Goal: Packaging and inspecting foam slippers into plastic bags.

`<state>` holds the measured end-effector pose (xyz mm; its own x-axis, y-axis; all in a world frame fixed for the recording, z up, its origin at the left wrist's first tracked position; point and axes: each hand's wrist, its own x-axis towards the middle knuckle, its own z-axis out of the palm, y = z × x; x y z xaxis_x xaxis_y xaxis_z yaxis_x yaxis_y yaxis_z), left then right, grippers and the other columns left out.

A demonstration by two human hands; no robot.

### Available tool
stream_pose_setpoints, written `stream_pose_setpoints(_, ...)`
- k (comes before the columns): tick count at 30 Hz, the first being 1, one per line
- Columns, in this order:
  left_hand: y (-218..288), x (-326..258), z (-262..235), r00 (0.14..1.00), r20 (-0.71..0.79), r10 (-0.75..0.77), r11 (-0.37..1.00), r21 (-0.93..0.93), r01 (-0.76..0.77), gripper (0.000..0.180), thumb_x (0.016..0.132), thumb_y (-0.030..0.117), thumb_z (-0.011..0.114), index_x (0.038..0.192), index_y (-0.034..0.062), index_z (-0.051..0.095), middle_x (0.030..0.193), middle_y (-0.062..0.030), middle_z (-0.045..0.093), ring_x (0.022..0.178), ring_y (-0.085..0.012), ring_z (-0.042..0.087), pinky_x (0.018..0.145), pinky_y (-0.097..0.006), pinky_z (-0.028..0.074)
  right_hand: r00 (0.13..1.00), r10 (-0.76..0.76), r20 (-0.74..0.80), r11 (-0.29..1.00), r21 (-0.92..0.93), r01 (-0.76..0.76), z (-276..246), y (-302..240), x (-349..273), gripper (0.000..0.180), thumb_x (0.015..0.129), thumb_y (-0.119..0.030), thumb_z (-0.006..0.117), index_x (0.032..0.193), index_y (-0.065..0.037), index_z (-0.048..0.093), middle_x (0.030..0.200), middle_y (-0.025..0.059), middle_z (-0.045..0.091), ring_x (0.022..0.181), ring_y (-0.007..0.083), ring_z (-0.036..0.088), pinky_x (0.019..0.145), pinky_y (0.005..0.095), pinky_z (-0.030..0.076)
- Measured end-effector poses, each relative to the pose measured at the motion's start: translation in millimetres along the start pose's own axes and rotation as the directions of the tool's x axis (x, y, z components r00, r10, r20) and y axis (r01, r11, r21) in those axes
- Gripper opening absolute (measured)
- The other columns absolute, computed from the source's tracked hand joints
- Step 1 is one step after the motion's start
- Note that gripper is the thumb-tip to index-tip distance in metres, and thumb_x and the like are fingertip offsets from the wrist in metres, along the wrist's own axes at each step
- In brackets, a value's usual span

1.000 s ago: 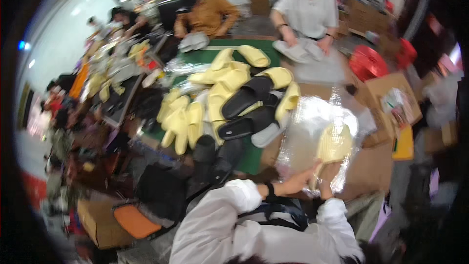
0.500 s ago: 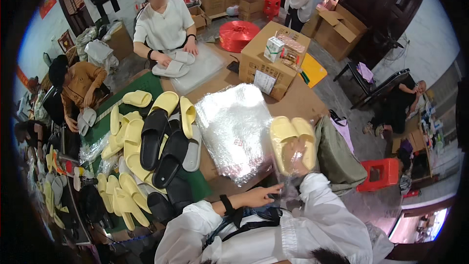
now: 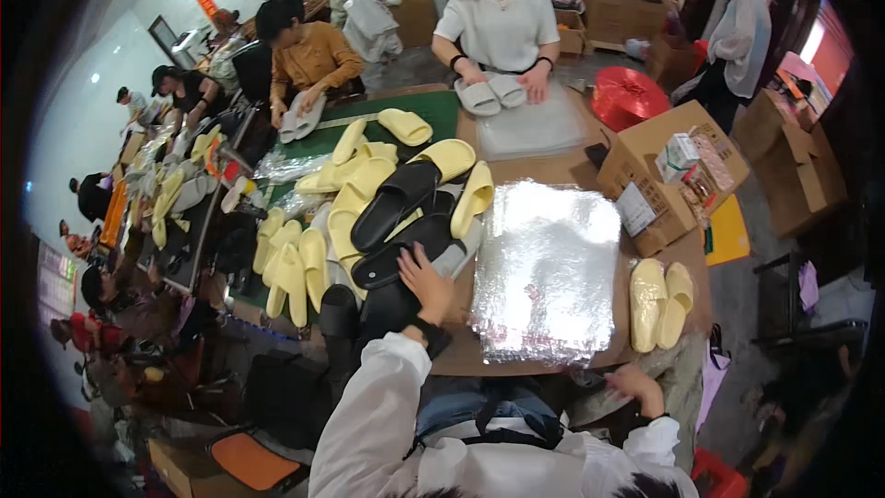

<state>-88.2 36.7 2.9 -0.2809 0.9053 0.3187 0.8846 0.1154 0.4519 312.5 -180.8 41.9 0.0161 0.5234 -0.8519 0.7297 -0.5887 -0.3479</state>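
My left hand reaches into the slipper pile, its spread fingers touching the edge of a black slipper whose sole faces up. Another black slipper and several yellow slippers lie around it. Beside that hand, part of a grey slipper shows. My right hand hangs by the table's front edge, fingers loosely apart and nothing in them. Just beyond it, a yellow slipper pair in a clear bag lies on the table. Between my hands sits a stack of clear plastic bags.
A cardboard box with small packages on top stands at the right. Across the table a person handles grey slippers over clear sheets. A red twine roll lies behind. Another person works at the far left.
My right hand has let go of the bagged yellow pair, which now lies at the table's right. My left hand has moved to the black slipper. The view has swung left.
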Motion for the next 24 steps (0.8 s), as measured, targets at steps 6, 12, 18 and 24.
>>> stream_pose_setpoints(6, -15.1, 78.5, -5.8, 0.956, 0.238, 0.173, 0.963, 0.162, -0.215, 0.088, 0.061, 0.003, 0.061, 0.139, 0.0073, 0.021, 0.142, -0.0294, 0.017, 0.132, -0.0462, 0.014, 0.108, -0.05, 0.013, 0.785, -0.587, -0.196, 0.808, -0.205, 0.552, -0.5, -84.4, 17.2, 0.031, 0.088, -0.029, 0.053, 0.095, 0.0, 0.061, 0.083, 0.0158, 0.064, 0.072, 0.0277, 0.063, 0.066, 0.0354, 0.049)
stream_pose_setpoints(12, -28.1, 105.1, -13.1, 0.834, 0.454, 0.314, 0.806, 0.338, -0.486, 0.089, 0.062, 0.006, 0.063, 0.14, 0.0298, 0.027, 0.144, -0.0263, 0.016, 0.128, -0.0401, 0.027, 0.103, -0.048, 0.026, 0.719, -0.684, -0.123, 0.727, -0.191, 0.659, 17.2, -137.4, 29.8, 0.027, 0.087, -0.027, 0.054, 0.1, -0.003, 0.06, 0.089, 0.0178, 0.063, 0.081, 0.0317, 0.062, 0.071, 0.0371, 0.049)
stream_pose_setpoints(18, -27.0, 125.1, -27.8, 0.805, 0.493, 0.331, 0.806, 0.295, -0.512, 0.059, 0.063, 0.004, 0.06, 0.118, 0.0262, 0.058, 0.145, -0.009, 0.026, 0.112, -0.0307, 0.044, 0.09, -0.038, 0.036, 0.774, -0.633, -0.027, 0.77, -0.118, 0.626, 45.1, -126.1, 25.7, 0.03, 0.087, -0.026, 0.051, 0.107, -0.005, 0.057, 0.097, 0.0179, 0.062, 0.091, 0.0336, 0.06, 0.078, 0.0392, 0.047)
stream_pose_setpoints(24, -47.0, 136.0, -9.8, 0.831, 0.325, 0.451, 0.853, 0.117, -0.509, 0.056, 0.063, 0.001, 0.055, 0.117, 0.0143, 0.056, 0.13, -0.0118, 0.044, 0.119, -0.0304, 0.04, 0.103, -0.047, 0.023, 0.804, -0.592, -0.051, 0.804, -0.105, 0.586, 48.7, -134.9, 23.3, 0.029, 0.086, -0.025, 0.052, 0.106, -0.005, 0.058, 0.094, 0.016, 0.063, 0.087, 0.0302, 0.061, 0.077, 0.0367, 0.048)
